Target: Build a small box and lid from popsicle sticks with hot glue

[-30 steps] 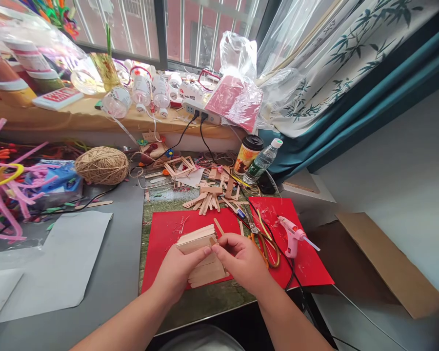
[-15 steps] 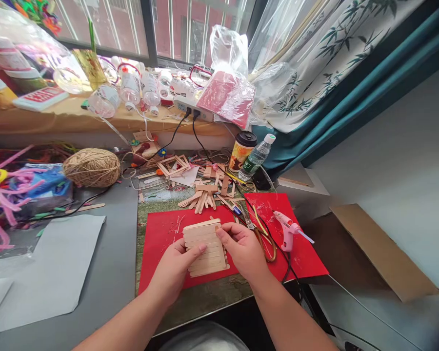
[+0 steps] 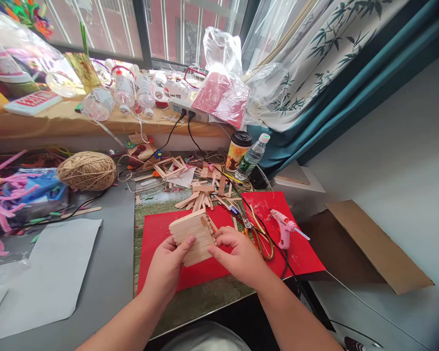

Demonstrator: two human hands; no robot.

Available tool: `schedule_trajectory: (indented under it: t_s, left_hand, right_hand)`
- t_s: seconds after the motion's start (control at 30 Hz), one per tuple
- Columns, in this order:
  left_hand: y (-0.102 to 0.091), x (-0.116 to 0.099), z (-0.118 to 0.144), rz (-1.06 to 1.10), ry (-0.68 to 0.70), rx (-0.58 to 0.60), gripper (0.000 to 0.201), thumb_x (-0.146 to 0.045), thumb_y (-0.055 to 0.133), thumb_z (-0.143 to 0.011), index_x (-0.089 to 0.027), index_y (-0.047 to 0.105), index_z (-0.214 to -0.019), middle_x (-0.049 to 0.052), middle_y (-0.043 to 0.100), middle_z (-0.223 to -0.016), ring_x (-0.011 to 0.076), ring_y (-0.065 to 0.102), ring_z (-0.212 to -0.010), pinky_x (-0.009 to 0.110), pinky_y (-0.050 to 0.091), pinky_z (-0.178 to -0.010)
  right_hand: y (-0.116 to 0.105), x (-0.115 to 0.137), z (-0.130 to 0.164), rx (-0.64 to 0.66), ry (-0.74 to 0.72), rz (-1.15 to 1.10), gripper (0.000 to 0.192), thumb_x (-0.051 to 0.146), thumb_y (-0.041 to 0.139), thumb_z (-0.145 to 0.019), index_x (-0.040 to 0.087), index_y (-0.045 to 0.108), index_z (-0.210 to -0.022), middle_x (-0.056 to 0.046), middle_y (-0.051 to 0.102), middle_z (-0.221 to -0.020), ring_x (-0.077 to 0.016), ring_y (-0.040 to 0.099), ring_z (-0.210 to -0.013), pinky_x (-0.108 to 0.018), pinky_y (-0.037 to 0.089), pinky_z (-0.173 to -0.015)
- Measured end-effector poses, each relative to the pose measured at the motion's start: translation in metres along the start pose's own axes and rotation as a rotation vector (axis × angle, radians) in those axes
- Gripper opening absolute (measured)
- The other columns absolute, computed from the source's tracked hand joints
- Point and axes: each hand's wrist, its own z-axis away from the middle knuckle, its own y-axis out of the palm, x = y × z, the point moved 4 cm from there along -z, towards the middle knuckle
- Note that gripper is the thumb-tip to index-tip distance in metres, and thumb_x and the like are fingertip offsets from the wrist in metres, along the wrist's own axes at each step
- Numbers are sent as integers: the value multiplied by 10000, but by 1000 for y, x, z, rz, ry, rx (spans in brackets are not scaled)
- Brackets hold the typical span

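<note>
The left hand [image 3: 167, 265] grips the popsicle-stick panel [image 3: 192, 237] from its lower left edge, thumb pressed across the sticks' face. The panel sits tilted between both sets of fingers, above the red sheet [image 3: 157, 234]. The right hand [image 3: 237, 253] pinches its right edge, fingers curled.

Bright daylight from the window [image 3: 161, 29] ahead; soft shadows, sharp centre, wide-angle stretching and blur at edges.
</note>
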Motion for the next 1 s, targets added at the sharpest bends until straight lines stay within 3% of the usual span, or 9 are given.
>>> schedule_trajectory:
  t_s: [0.17, 0.4, 0.5, 0.57, 0.63, 0.83, 1.0]
  left_hand:
    - [1, 1, 2, 5, -19, 24, 592, -400, 862, -793, -146, 698, -1302, 168, 759, -1210, 318, 721, -1074, 394, 580, -879]
    - [6, 4, 1, 49, -22, 33, 560, -359, 886, -769, -183, 710, -1271, 137, 751, -1252, 304, 703, -1142, 390, 566, -943]
    - [9, 1, 1, 139, -13, 25, 577, -352, 896, -753, -203, 701, -1275, 124, 757, -1238, 299, 709, -1137, 399, 576, -945]
    - [9, -1, 0, 214, 26, -1, 590, -351, 903, -744, -226, 694, -1280, 102, 768, -1214, 276, 718, -1119, 374, 583, -938]
    - [9, -3, -1, 294, 60, -9, 587, -347, 900, -751, -262, 683, -1289, 64, 776, -1197, 232, 729, -1085, 324, 589, -919]
    - [15, -6, -1, 404, 58, 57, 519, -307, 865, -802, -299, 670, -1283, 19, 778, -1186, 173, 738, -1019, 264, 595, -877]
    - [15, 0, 0, 427, 30, 86, 315, -320, 908, -744, -262, 736, -1002, -22, 783, -917, 169, 732, -907, 267, 583, -839]
  right_hand:
    - [-1, 3, 0, -46, -61, -15, 165, 318, 698, -941, 222, 677, -809, -17, 656, -867, -198, 605, -911, -319, 471, -834]
    - [2, 9, 1, -173, -172, 21, 247, 238, 635, -954, 218, 606, -709, -14, 613, -743, -190, 562, -784, -320, 469, -718]
    - [-3, 22, 7, -177, -264, 110, 98, 287, 686, -949, 223, 690, -875, -29, 656, -830, -208, 585, -842, -351, 496, -781]
    - [-9, 29, 12, -215, -329, 201, 216, 332, 781, -888, 232, 717, -1068, -57, 683, -975, -237, 598, -943, -394, 504, -868]
    - [-14, 33, 17, -267, -373, 277, 317, 308, 816, -854, 238, 715, -1146, -79, 668, -1072, -259, 595, -1025, -427, 495, -931]
    - [-9, 37, 24, -325, -442, 280, 175, 211, 743, -872, 228, 724, -1046, -93, 629, -1128, -261, 585, -1087, -448, 490, -985]
    - [-2, 44, 29, -411, -477, 268, 163, 160, 697, -833, 253, 700, -967, -67, 660, -1046, -259, 590, -1001, -480, 487, -948]
